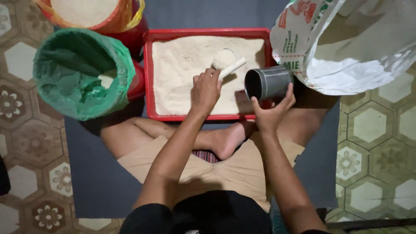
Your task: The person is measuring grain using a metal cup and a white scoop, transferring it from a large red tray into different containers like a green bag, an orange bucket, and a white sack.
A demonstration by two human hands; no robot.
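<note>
Gripping a white scoop (226, 65) by its handle, the left hand (206, 90) is seen over the red tray (203, 33), fingers curled shut around the handle and the scoop's round bowl heaped with pale powder. The scoop is held just above the powder bed, near the tray's upper right part. Just beside it, to the right, a grey cylindrical cup (268, 82) is held on its side by the right hand (273, 112), its dark open mouth turned toward the scoop; the cup is clasped from below between the thumb and the spread fingers. It hangs over the tray's right edge.

A large white sack (346, 43) is slumped at the upper right, touching the tray's right rim; red and green printing is carried on its near panel, and its top is folded open.

The red tray is filled almost to its walls with the same pale, sandy powder, its surface rough and dented. To the left, a bucket lined with a green plastic bag (78, 71) is seen, with a small patch of pale powder visible deep inside. Above it, a red bucket lined with an orange bag (93, 15) is filled with the pale powder.

Both forearms are stretched forward from the body, over crossed bare legs. Everything is set on a dark grey mat (95, 182), laid over patterned hexagonal floor tiles (377, 143).
</note>
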